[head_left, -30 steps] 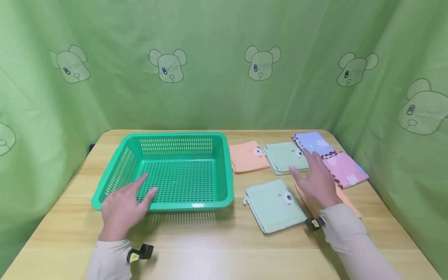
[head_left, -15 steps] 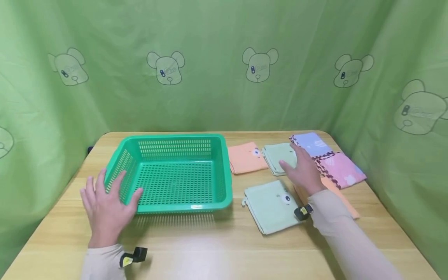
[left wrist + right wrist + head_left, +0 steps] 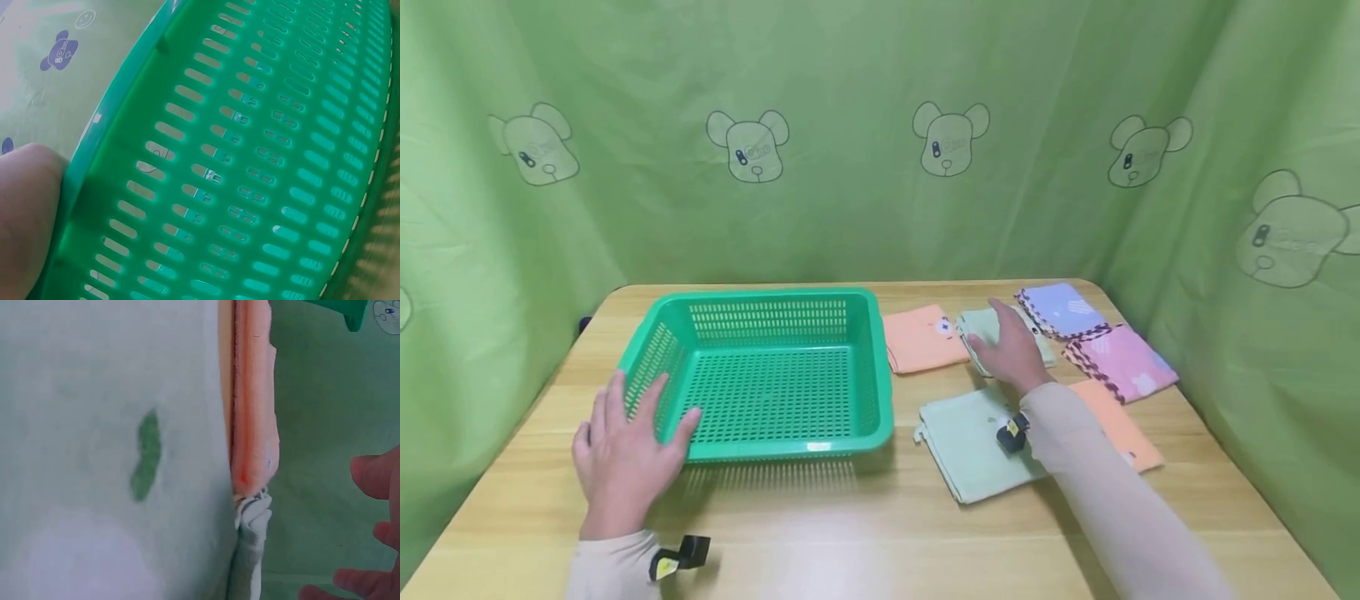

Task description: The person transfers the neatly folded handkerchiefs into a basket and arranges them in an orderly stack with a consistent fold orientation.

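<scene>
My left hand point(image 3: 631, 462), fingers spread, is at the near left corner of a green plastic basket point(image 3: 880, 392). In the left wrist view part of that hand lies against the outside of the rim point(image 3: 94, 122). My right hand point(image 3: 1013, 348) reaches above a folded pale green towel point(image 3: 979, 323) at the back and partly covers it. Its thumb and fingers are apart, with nothing held, as the right wrist view also shows. A nearer pale green towel point(image 3: 966, 446) lies beneath the right wrist.
Beside the basket is a folded orange towel point(image 3: 921, 342). A second orange towel point(image 3: 1120, 425) lies partly under the right forearm. Blue point(image 3: 1063, 308) and pink point(image 3: 1127, 362) towels with patterned edging lie at the right. Green curtains point(image 3: 850, 225) surround the wooden table point(image 3: 820, 533).
My left hand has moved from over the basket's near edge to its left corner, and its fingers have spread. My right hand has moved left over the back green towel.
</scene>
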{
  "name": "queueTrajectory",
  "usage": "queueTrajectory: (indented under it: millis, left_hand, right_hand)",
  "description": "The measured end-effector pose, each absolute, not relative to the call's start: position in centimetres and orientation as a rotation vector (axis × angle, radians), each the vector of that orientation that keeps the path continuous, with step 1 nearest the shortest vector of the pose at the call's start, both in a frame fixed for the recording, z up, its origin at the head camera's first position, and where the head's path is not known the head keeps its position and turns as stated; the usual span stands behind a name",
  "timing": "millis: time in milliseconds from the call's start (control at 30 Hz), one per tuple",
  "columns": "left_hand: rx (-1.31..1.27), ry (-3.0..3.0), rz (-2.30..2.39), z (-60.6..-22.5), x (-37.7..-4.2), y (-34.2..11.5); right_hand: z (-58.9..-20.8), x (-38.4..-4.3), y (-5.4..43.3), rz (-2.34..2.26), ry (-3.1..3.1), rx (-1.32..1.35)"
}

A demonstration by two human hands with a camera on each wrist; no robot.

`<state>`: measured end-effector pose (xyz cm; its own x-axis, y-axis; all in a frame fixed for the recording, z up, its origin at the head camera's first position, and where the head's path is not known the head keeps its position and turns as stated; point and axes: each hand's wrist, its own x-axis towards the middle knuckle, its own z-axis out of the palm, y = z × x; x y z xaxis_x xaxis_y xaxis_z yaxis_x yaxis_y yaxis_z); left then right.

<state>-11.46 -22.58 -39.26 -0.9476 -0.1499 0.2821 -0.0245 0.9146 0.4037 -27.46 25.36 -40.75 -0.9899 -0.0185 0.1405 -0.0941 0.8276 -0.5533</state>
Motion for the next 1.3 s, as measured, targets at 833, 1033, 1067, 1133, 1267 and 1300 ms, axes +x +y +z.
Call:
queueTrajectory:
  millis: [833, 1033, 1067, 1133, 1267, 1300]
  left_hand:
    - [0.187, -2.825, -0.536, -39.1, -11.6, -22.7]
    - [0.220, -2.828, -0.564, -39.0, -11.5, -22.8]
    - [0.219, -2.825, -0.567, -39.0, -11.5, -22.7]
    - [0.214, -2.814, -0.570, -39.0, -11.5, -22.7]
    - [0.209, -2.790, -0.582, -39.1, -11.7, -22.7]
    - [0.207, -2.785, -0.584, -39.1, -11.7, -22.7]
  right_hand:
    - [-42.3, -30.3, 22.5, 0.973, -3.080, 0.035]
    - [-42.3, -30.5, 22.0, 0.998, -3.105, -0.022]
    - [-42.3, -30.5, 21.9, 1.003, -3.108, -0.034]
    - [-42.4, -30.5, 21.8, 0.999, -3.118, -0.066]
    - [-42.6, -30.5, 21.5, 0.940, -3.129, -0.094]
    - [-42.7, -30.6, 21.4, 0.927, -3.128, -0.100]
